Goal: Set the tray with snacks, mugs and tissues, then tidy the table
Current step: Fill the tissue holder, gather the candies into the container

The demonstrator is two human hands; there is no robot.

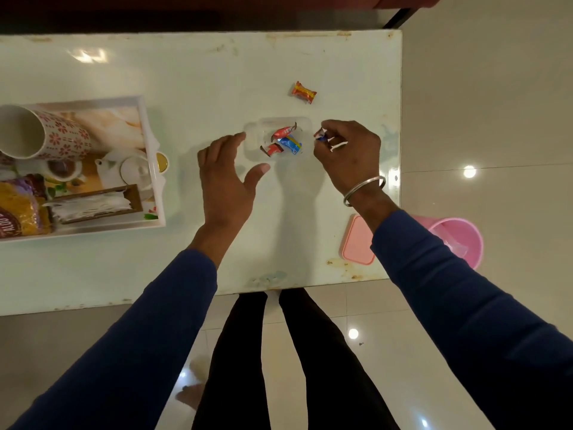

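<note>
A clear plastic container sits mid-table with a few candy wrappers inside, red and blue. My left hand is open, fingers spread against the container's left side. My right hand is just right of the container, pinched on a small wrapper and a white stick. An orange wrapped candy lies farther back on the table. At the left stands a white tray holding a floral mug, a tissue holder and a snack packet.
A pink lid lies by the table's right front edge, partly under my right sleeve. A pink bin stands on the floor beside the table. The table is white and glossy; its right edge is close to my right hand.
</note>
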